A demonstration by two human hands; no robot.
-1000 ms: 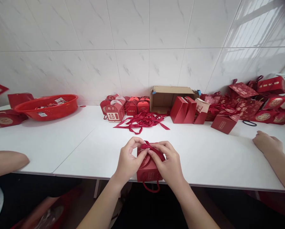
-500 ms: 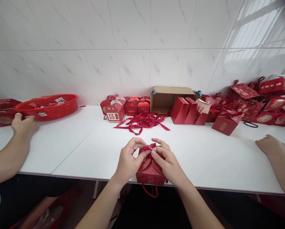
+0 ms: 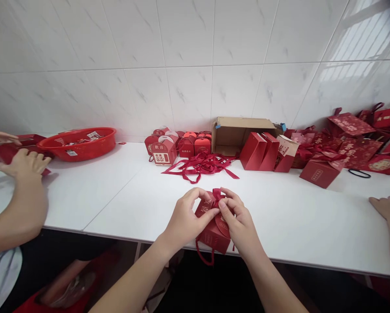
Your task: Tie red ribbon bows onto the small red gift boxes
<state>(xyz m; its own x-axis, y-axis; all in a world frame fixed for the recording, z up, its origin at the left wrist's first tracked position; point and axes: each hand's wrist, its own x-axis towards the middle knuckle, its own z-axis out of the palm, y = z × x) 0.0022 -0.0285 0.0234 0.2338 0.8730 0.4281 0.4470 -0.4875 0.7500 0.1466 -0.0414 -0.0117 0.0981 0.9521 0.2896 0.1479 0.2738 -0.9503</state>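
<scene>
At the table's front edge stands a small red gift box (image 3: 212, 237) with gold print, a rounded flap and a twisted cord handle hanging over the edge. A dark red ribbon (image 3: 216, 193) is gathered at its top. My left hand (image 3: 190, 213) reaches in from the left, thumb and fingers pinching at the ribbon. From the right, my right hand (image 3: 238, 217) pinches the ribbon too, its thumb meeting the left thumb. The exact grip point on the ribbon is partly hidden by my fingers.
Behind lie a heap of red ribbons (image 3: 203, 167), small red boxes (image 3: 165, 152), an open cardboard box (image 3: 229, 137) and a pile of red gift boxes (image 3: 354, 145). A red basin (image 3: 80, 152) stands left. Co-workers' hands (image 3: 27, 163) appear at both sides.
My view has swung slightly left. The gift box now sits turned at an angle and the ribbon loop stands higher. At left, the co-worker has a second hand at a red box.
</scene>
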